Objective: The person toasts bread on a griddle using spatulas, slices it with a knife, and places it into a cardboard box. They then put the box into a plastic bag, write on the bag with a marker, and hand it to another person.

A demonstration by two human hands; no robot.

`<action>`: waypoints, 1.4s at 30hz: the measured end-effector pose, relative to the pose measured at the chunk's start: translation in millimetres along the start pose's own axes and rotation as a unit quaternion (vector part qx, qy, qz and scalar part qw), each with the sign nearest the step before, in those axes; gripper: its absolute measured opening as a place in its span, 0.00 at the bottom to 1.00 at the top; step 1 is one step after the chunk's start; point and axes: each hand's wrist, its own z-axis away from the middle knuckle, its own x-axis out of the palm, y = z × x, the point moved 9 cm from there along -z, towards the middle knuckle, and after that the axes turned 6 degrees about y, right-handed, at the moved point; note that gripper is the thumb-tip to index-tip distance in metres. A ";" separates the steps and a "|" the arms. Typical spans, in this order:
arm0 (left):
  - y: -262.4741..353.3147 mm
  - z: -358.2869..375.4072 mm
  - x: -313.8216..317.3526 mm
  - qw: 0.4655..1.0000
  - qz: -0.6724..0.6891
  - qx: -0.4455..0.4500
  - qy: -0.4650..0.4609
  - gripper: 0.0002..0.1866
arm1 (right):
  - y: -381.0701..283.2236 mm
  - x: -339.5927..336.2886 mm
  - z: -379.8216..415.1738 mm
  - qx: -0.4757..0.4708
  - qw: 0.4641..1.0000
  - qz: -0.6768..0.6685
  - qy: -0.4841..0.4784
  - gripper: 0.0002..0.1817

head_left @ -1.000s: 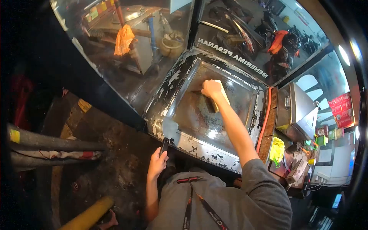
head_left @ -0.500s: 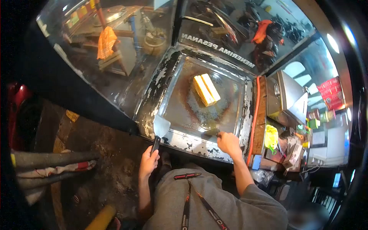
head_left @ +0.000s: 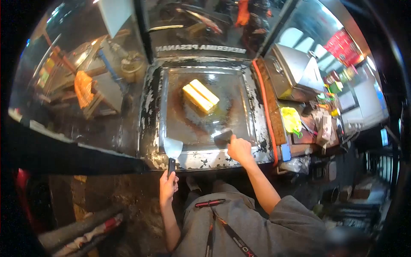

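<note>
My left hand (head_left: 168,187) is closed around the black handle of a metal spatula (head_left: 173,149). The broad blade of that spatula is over the near left edge of the flat griddle (head_left: 171,120). In my right hand (head_left: 239,150) is a second spatula (head_left: 223,137); its dark blade is at the near part of the griddle, and my fist hides most of its handle. Two yellow-toasted blocks of bread (head_left: 200,97) lie side by side toward the far middle of the griddle, apart from both spatulas. The griddle surface looks greasy, with brown residue.
Glass panels surround the far and left sides. An orange hose (head_left: 266,111) runs along the griddle's right side. Beyond it are a steel box (head_left: 295,70), a yellow cloth or bag (head_left: 291,120) and a phone (head_left: 285,152). A table with an orange cloth (head_left: 83,89) stands outside.
The camera view has turned, so the griddle and bread appear farther left. The right-hand spatula's blade shows more clearly now. Both hands keep their holds.
</note>
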 end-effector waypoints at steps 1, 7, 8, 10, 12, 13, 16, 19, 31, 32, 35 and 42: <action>-3.6 -5.4 2.3 1.000 -0.005 -0.002 0.000 0.07 | 3.4 3.6 -2.6 0.014 0.999 -0.025 0.018 0.17; -29.7 -35.9 15.6 0.997 -0.068 -0.027 -0.010 0.08 | 64.0 32.3 18.0 0.063 0.985 -0.138 0.082 0.21; -32.3 -39.0 14.7 0.996 -0.087 -0.026 -0.001 0.08 | 70.9 34.2 23.3 0.057 0.983 -0.138 0.106 0.21; -35.4 -43.5 21.9 0.992 -0.127 -0.024 0.012 0.08 | 86.3 30.2 37.2 0.049 0.977 -0.132 0.158 0.22; -41.4 -50.3 26.3 0.990 -0.139 -0.017 0.009 0.09 | 106.7 38.6 46.9 0.084 0.976 -0.125 0.158 0.16; -42.6 -53.2 27.1 0.985 -0.171 -0.001 0.018 0.08 | 116.8 45.5 51.8 0.085 0.977 -0.121 0.155 0.15; -38.7 -54.1 38.2 0.965 -0.253 0.065 0.029 0.08 | 148.3 26.0 69.8 0.114 0.969 -0.159 0.152 0.12; -40.0 -52.1 46.8 0.949 -0.287 0.102 0.080 0.17 | 202.8 -28.5 86.3 0.156 0.938 -0.229 0.207 0.11; -34.9 -34.1 75.4 0.846 -0.422 0.237 0.223 0.22 | 634.7 -120.5 125.9 0.409 0.682 -0.120 0.595 0.28; -30.0 -31.1 87.1 0.847 -0.406 0.265 0.217 0.21 | 649.8 -117.2 122.0 0.424 0.677 -0.107 0.592 0.27; -26.0 -12.8 165.8 0.874 -0.381 0.262 0.148 0.19 | 678.1 -104.0 93.5 0.379 0.752 -0.268 0.468 0.22; -69.2 62.7 402.3 0.921 -0.306 0.151 -0.187 0.18 | 532.7 -169.4 192.7 0.223 0.807 -0.122 0.533 0.05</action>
